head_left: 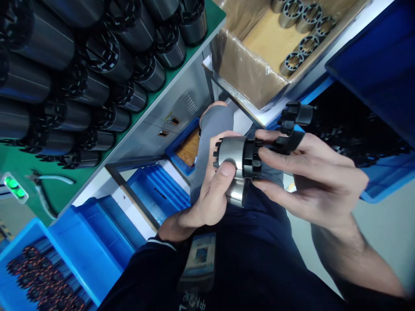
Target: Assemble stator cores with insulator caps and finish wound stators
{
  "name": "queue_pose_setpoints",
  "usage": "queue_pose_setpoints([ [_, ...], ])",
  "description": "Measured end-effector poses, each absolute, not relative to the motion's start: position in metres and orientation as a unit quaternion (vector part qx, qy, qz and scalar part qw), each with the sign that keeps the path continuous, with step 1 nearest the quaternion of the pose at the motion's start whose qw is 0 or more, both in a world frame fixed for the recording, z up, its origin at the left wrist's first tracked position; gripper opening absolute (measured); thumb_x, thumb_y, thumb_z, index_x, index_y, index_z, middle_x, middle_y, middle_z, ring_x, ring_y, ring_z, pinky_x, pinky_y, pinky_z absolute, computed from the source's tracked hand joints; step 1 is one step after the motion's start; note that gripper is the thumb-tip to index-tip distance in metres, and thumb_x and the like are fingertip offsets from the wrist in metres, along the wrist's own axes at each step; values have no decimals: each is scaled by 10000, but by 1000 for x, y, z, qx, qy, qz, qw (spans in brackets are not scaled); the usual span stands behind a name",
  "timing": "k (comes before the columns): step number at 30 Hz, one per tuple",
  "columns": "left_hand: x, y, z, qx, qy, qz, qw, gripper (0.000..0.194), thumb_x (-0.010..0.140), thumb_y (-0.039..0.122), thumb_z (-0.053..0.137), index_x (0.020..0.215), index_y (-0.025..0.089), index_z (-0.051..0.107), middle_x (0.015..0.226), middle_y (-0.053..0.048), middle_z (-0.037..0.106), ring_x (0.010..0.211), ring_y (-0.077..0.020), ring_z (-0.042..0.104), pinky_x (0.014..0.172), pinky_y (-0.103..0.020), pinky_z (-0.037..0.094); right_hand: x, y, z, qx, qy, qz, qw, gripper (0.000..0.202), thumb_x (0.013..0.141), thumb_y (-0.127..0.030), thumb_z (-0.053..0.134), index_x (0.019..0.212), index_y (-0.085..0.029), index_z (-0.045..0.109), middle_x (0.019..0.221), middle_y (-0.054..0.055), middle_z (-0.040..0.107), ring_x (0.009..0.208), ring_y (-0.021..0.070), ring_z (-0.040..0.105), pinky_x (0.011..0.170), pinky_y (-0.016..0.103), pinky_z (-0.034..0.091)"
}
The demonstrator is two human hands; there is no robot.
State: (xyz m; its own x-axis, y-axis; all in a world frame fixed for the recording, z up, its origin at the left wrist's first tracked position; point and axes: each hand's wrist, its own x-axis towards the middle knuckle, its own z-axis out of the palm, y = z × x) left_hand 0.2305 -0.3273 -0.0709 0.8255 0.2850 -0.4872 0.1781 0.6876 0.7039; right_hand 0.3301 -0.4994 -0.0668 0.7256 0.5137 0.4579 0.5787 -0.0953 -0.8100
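Note:
My left hand [212, 190] is closed around a shiny metal stator core [231, 151], its thumb pressed on the side. Black plastic teeth stick out of the core's left end. Just below, a second metal core [238, 192] also sits in that hand. At the right end of the upper core is a black toothed plastic end piece [252, 159], which the fingertips of my right hand [319, 175] touch. More black toothed plastic pieces [295, 119] are held between the right hand's fingers, pointing up. The palm side of that hand is partly hidden.
Rows of cores with black ends [97, 82] cover the green bench [125, 142], with pliers [43, 190] near its edge. Bare slotted cores [293, 62] stand in a plastic-lined box [249, 82]. Right, a blue bin [385, 190] holds black parts. Blue crates [94, 233] stand lower left.

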Motion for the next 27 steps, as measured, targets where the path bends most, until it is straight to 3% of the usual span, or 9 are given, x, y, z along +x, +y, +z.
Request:
queue_pose_setpoints([
  [3, 233, -327, -67, 480, 240, 74, 841, 567, 1072, 719, 817, 1474, 318, 825, 1379, -79, 837, 1565, -434, 703, 1348, -545, 595, 329, -501, -66, -743, -391, -59, 540, 758, 1003, -231, 990, 1677, -493, 763, 1590, 13, 853, 1312, 357, 898, 1090, 567, 812],
  [9, 231, -316, -75, 500, 201, 26, 842, 547, 1136, 714, 748, 1521, 334, 831, 1532, -64, 824, 1596, -424, 692, 1371, -540, 602, 331, -508, -68, -760, -422, -93, 486, 776, 1029, -267, 978, 1725, -494, 720, 1638, -21, 827, 1295, 367, 908, 1036, 548, 814],
  [11, 233, -313, -78, 497, 174, 11, 850, 529, 1159, 680, 730, 1517, 302, 829, 1532, -75, 824, 1508, -407, 756, 1269, -488, 663, 331, -511, -70, -757, -426, -97, 487, 780, 1025, -280, 991, 1733, -464, 718, 1665, -11, 811, 1323, 362, 901, 1065, 538, 805],
  [15, 236, -310, -81, 447, 184, -49, 874, 560, 1140, 701, 765, 1517, 291, 817, 1420, -103, 864, 1287, -395, 864, 900, -425, 753, 331, -512, -74, -757, -449, -98, 465, 800, 1023, -300, 1003, 1753, -425, 700, 1690, 12, 793, 1360, 352, 891, 1090, 527, 797],
  [22, 233, -309, -88, 412, 210, -89, 882, 594, 1096, 691, 844, 1527, 284, 811, 1400, -100, 875, 1214, -392, 892, 853, -426, 755, 331, -515, -75, -756, -402, -73, 511, 717, 986, -399, 1045, 1654, -452, 791, 1531, 19, 885, 1275, 364, 914, 1062, 551, 787],
  [24, 234, -310, -89, 413, 204, -71, 885, 606, 1089, 695, 855, 1528, 280, 809, 1435, -100, 865, 1311, -406, 868, 931, -446, 760, 329, -514, -74, -769, -372, -65, 515, 720, 967, -422, 1053, 1641, -462, 803, 1485, 26, 894, 1246, 356, 914, 1050, 535, 796],
  [27, 235, -313, -91, 458, 203, -14, 865, 577, 1128, 723, 785, 1502, 286, 820, 1492, -80, 856, 1554, -396, 752, 1271, -509, 675, 324, -508, -72, -778, -329, -55, 532, 719, 983, -407, 1035, 1655, -471, 788, 1435, 44, 877, 1201, 324, 912, 972, 460, 816],
])
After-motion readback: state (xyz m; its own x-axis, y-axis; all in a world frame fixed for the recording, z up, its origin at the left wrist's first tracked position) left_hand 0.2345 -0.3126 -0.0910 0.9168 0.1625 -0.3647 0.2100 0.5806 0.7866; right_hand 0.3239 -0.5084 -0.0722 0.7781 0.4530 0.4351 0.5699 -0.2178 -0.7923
